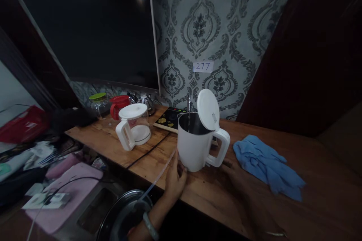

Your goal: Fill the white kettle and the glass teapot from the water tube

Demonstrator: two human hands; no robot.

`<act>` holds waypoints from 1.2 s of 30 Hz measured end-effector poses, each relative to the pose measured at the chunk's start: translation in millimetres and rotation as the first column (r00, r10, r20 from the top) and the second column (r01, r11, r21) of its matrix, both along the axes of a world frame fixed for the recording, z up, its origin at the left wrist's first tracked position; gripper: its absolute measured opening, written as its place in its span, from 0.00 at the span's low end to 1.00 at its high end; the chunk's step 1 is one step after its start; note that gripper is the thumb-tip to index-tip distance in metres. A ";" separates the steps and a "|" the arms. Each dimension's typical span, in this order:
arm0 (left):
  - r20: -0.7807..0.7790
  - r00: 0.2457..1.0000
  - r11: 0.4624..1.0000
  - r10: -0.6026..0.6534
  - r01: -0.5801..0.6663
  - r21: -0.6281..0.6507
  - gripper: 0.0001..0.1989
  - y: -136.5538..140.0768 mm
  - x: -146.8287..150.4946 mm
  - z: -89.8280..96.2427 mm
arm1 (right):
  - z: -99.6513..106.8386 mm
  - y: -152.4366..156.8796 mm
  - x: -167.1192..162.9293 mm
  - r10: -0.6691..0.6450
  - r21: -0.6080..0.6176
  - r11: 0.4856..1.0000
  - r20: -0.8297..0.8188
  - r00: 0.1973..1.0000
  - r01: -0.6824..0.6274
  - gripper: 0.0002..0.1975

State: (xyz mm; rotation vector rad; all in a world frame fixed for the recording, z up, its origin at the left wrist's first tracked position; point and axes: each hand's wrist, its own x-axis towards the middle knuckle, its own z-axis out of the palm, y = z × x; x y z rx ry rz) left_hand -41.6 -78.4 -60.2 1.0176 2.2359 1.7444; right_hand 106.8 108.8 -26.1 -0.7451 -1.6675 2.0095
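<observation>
A white electric kettle (192,152) stands on the wooden counter with its lid (208,109) tipped up. A metal spout (189,101) rises behind it, and a thin stream seems to run down into the dark opening. My left hand (175,177) grips the kettle's lower left side with curled fingers. Low on the other side, below the handle (223,147), my right hand (230,173) rests against the base; it is in shadow and its fingertips are partly hidden. The kettle sits in front of a black panel with gold flowers (166,118).
A glass jug with white lid (135,130) stands to the left. Behind it are a red jug (118,103), a green-lidded glass jar (98,105) and a metal teapot (145,101). A blue cloth (264,163) lies at right. A clear tube (158,177) hangs over the edge toward a pot (124,211).
</observation>
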 end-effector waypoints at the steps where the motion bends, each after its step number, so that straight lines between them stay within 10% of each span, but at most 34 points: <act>1: -0.008 1.000 1.000 -0.004 0.004 -0.009 0.38 -0.1 -0.5 0.5 | 1.0 -0.4 0.1 0.006 -0.001 1.000 -0.009 1.000 -0.006 0.16; 36: -0.156 0.988 1.000 0.016 -0.014 0.010 0.38 18.1 -12.8 4.2 | -20.1 -38.7 -10.6 -0.296 0.359 0.861 -0.223 0.929 0.361 0.22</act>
